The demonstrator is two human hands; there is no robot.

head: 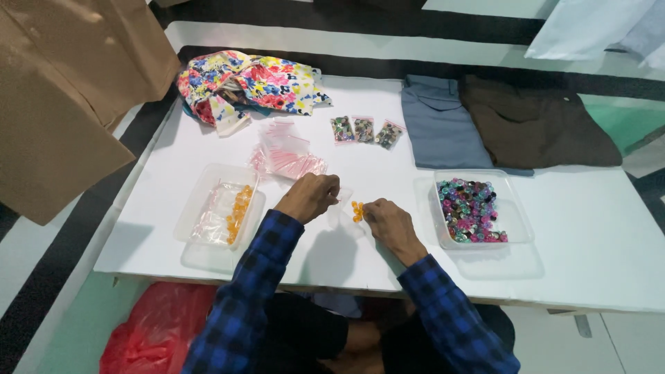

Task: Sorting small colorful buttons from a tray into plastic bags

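Note:
My left hand (309, 196) is curled over the white table (596, 235), pinching the top of a small clear plastic bag (341, 206). My right hand (389, 220) rests beside it with its fingertips on a small cluster of orange beads (357, 210) at the bag's side. Both arms wear blue-and-black checked sleeves. To the left stands a clear tray (201, 208) holding orange beads (239, 208) and a crumpled clear bag. To the right, a clear tub (516, 208) is filled with mixed coloured beads (471, 209).
A pile of empty zip bags (287, 156) lies behind my hands. Three filled bead bags (364, 130) lie further back. Floral cloth (249, 83), folded grey-blue trousers (440, 125) and brown trousers (537, 121) lie at the far side. A red plastic bag (159, 329) sits on the floor.

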